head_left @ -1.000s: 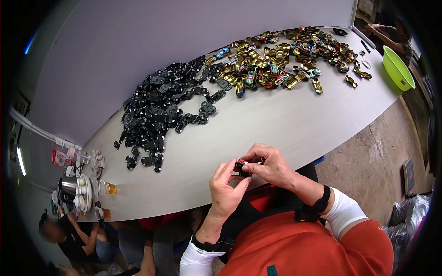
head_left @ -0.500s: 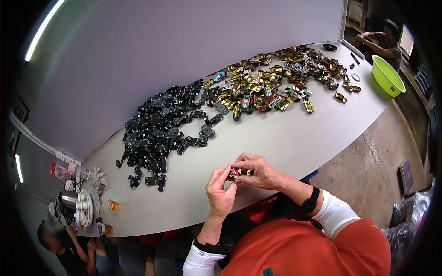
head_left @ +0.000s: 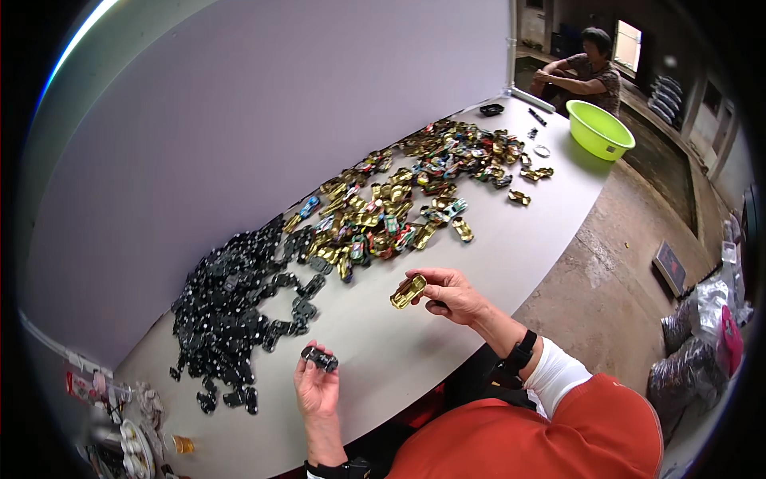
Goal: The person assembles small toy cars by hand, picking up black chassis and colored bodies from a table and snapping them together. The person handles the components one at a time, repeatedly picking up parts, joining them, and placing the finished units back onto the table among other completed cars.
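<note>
In my left hand [head_left: 317,393], raised over the near part of the table, a black toy car chassis [head_left: 320,358] rests between thumb and fingertips. My right hand [head_left: 453,295] pinches a gold toy car body [head_left: 408,290], its hollow underside showing. The two parts are well apart. Beyond my left hand lies a big heap of black toy car chassis [head_left: 231,295]. A heap of shiny gold and coloured toy car bodies [head_left: 383,209] spreads along the wall, past my right hand.
At the table's [head_left: 383,351] far right end stands a lime-green basin [head_left: 598,132], near a seated person [head_left: 586,76]. A drink glass [head_left: 183,444] and a tray of cups [head_left: 136,451] are at the lower left. Silvery bags [head_left: 694,351] lie on the floor at right.
My hands were together around a small red and white part. They have parted: the left now holds a black chassis, the right a gold body. The view has shifted too.
</note>
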`<act>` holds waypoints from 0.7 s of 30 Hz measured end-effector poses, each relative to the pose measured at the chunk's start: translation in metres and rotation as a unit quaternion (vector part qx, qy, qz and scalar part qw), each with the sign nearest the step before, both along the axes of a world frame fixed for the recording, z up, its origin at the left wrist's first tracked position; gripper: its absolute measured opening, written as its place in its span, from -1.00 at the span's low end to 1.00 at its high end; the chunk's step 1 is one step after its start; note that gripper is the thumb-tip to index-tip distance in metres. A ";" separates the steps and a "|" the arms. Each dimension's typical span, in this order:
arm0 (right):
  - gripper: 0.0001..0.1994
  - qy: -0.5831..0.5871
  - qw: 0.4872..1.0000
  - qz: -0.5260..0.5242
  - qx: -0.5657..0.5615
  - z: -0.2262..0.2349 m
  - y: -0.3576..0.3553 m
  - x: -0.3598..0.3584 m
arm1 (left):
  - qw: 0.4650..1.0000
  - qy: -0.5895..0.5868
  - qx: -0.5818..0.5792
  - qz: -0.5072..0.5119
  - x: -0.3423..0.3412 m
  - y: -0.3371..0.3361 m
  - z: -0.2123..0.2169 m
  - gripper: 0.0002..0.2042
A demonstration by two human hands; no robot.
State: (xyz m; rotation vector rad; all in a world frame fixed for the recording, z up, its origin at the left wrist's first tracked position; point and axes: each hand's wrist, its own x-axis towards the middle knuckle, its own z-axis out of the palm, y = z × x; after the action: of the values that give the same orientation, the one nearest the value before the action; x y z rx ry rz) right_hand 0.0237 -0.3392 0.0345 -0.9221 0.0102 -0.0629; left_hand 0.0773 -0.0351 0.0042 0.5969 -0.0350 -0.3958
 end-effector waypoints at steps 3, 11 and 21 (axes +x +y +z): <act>-0.70 0.000 0.998 -0.066 -0.011 -0.011 -0.044 -0.007 | 0.998 0.045 -0.044 -0.014 0.004 -0.010 -0.011 -0.60; -0.90 0.092 0.841 -0.532 -0.035 -0.024 -0.243 -0.066 | 0.977 0.144 -0.117 -0.106 -0.003 -0.038 -0.008 -0.66; -0.75 0.320 0.735 -0.548 -0.238 -0.047 -0.322 -0.009 | 0.979 0.137 -0.100 -0.112 -0.006 -0.046 -0.025 -0.61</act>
State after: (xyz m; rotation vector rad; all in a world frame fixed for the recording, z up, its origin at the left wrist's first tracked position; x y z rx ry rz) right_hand 0.0144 -0.6613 -0.0121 -1.3033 1.2561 -0.8858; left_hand 0.0717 -0.0812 -0.0204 0.3357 0.1209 -0.6829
